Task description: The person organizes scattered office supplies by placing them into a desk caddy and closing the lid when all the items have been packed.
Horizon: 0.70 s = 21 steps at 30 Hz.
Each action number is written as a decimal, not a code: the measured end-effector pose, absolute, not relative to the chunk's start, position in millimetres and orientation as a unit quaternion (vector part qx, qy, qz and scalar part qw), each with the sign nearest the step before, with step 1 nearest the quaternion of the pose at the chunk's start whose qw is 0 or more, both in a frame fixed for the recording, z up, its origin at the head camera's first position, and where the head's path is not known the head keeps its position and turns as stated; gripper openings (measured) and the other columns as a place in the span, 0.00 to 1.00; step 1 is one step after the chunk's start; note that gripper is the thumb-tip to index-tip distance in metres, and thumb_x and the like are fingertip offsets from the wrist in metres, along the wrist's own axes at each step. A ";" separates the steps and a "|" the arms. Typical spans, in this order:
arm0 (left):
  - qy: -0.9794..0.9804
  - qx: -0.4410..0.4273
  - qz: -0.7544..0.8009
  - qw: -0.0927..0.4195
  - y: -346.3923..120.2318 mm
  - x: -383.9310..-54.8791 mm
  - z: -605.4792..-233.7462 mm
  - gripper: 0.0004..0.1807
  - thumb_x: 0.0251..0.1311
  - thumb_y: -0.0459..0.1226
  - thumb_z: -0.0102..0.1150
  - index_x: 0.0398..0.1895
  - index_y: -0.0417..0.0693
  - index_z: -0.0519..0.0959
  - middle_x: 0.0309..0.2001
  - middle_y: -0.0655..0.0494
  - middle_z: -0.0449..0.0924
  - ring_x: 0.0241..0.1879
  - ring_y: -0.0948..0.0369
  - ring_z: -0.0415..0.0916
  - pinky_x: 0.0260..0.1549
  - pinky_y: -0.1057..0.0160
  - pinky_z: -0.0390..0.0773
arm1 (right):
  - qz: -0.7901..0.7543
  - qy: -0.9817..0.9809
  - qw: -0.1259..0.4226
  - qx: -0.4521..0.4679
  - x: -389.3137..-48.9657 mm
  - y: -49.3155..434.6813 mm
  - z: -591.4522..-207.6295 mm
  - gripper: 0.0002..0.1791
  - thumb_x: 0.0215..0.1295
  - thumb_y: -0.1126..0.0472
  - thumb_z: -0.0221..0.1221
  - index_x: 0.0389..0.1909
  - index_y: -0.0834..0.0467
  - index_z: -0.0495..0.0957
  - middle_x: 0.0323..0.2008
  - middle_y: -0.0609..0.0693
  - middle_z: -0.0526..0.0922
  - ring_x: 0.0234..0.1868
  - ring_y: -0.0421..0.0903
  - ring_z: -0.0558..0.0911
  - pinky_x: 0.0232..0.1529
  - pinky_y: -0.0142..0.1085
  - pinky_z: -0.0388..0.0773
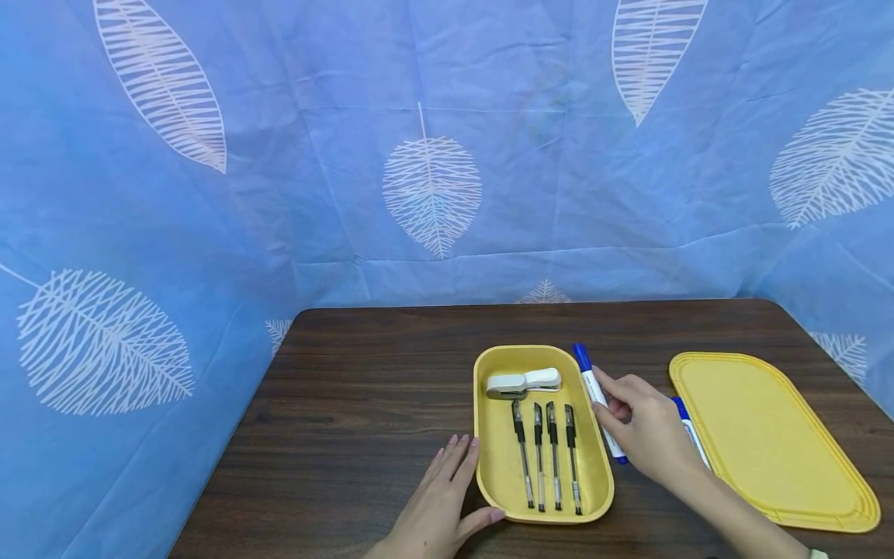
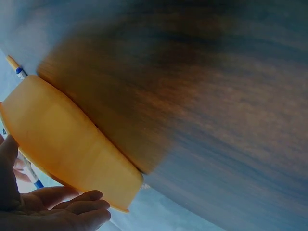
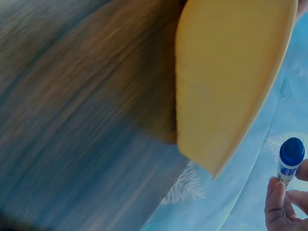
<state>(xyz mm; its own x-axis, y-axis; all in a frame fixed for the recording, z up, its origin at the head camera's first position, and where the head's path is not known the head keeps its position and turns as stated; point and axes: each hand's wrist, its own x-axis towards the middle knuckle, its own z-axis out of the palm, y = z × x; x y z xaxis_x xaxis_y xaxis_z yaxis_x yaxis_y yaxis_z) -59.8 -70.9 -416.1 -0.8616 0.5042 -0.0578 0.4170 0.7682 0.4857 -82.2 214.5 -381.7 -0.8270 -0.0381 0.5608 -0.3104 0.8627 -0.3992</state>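
A yellow tray [image 1: 496, 454] holds a white stapler [image 1: 520, 382] at its far end and several black-capped pens [image 1: 554, 458] lying side by side below it. My left hand [image 1: 436, 497] rests at the tray's near left corner, fingers extended along the outside and thumb at the near rim. Between thumb and fingers, my right hand [image 1: 649, 427] pinches a blue-capped white marker [image 1: 594, 388] by the tray's right rim. In the right wrist view, the marker [image 3: 290, 161] shows one blue end above the fingertips. Whether it touches the rim I cannot tell.
A yellow lid [image 1: 775, 442] lies on the dark wooden table [image 1: 363, 388] to the right. A second blue-capped marker [image 1: 687, 427] lies along the lid's left edge, partly behind my right hand. Blue leaf-patterned cloth [image 1: 335, 155] hangs behind the table.
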 end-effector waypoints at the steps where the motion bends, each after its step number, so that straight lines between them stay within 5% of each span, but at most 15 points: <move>1: 0.935 0.247 0.236 0.093 -71.0 -59.9 -416.0 0.47 0.59 0.64 0.52 0.75 0.48 0.55 0.75 0.46 0.56 0.75 0.51 0.52 0.71 0.49 0.58 | 0.246 -0.924 0.278 0.095 -82.5 212.0 -380.6 0.26 0.47 0.71 0.71 0.52 0.65 0.81 0.23 0.42 0.71 0.23 0.29 0.65 0.20 0.22 0.64; 10: 0.935 0.251 0.235 0.088 -71.9 -60.1 -417.0 0.48 0.59 0.65 0.51 0.75 0.47 0.55 0.74 0.45 0.56 0.75 0.50 0.53 0.71 0.49 0.58 | 0.298 -0.907 0.279 0.104 -84.6 186.1 -378.3 0.25 0.50 0.71 0.69 0.53 0.65 0.80 0.27 0.43 0.76 0.25 0.28 0.70 0.23 0.22 0.70; 21: 0.939 0.245 0.226 0.089 -71.8 -58.7 -416.6 0.49 0.57 0.67 0.49 0.75 0.48 0.56 0.74 0.46 0.57 0.75 0.51 0.53 0.71 0.50 0.59 | 0.372 -0.905 0.192 0.076 -84.4 147.9 -390.6 0.24 0.55 0.69 0.67 0.55 0.63 0.80 0.26 0.41 0.74 0.26 0.28 0.69 0.25 0.24 0.71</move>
<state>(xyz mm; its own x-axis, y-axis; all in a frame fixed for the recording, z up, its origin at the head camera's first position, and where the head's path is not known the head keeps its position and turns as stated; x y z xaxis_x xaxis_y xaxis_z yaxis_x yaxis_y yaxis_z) -58.7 -71.8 -416.6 -0.8644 0.4995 -0.0573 0.4187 0.7782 0.4680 -84.4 147.9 -390.6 -0.9143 0.0048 0.4050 -0.2812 0.7121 -0.6433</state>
